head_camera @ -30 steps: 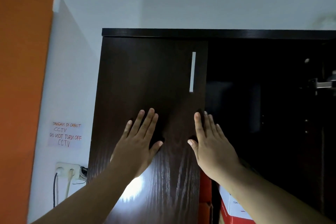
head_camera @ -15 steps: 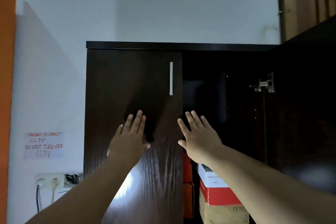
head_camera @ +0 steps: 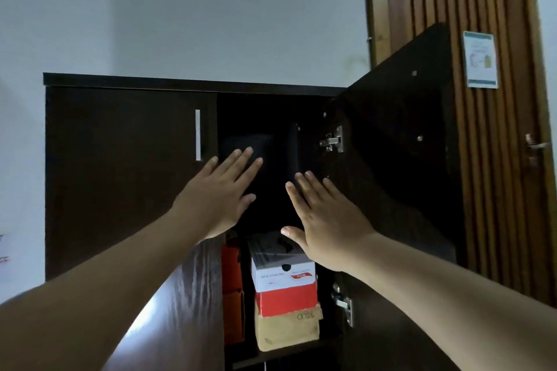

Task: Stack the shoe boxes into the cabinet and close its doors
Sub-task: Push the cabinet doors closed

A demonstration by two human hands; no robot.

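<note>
The dark brown cabinet [head_camera: 193, 83] fills the middle of the head view. Its left door [head_camera: 120, 175] is closed and its right door [head_camera: 401, 141] stands swung open. Inside the open half, a white and red shoe box [head_camera: 284, 283] sits on a tan cardboard box [head_camera: 287, 330], with orange boxes [head_camera: 232, 295] to their left. My left hand [head_camera: 220, 193] is flat, fingers straight, over the left door's right edge. My right hand [head_camera: 325, 220] is spread open in front of the dark opening, holding nothing.
A white wall rises behind the cabinet. A slatted wooden door [head_camera: 482, 24] with a posted notice [head_camera: 480, 60] and a metal handle [head_camera: 535, 146] stands to the right, behind the open cabinet door. Metal hinges [head_camera: 333, 139] show at the open door's inner edge.
The view has swung right, revealing the open right door. Both hands have shifted right, off the left door's face, toward the open half.
</note>
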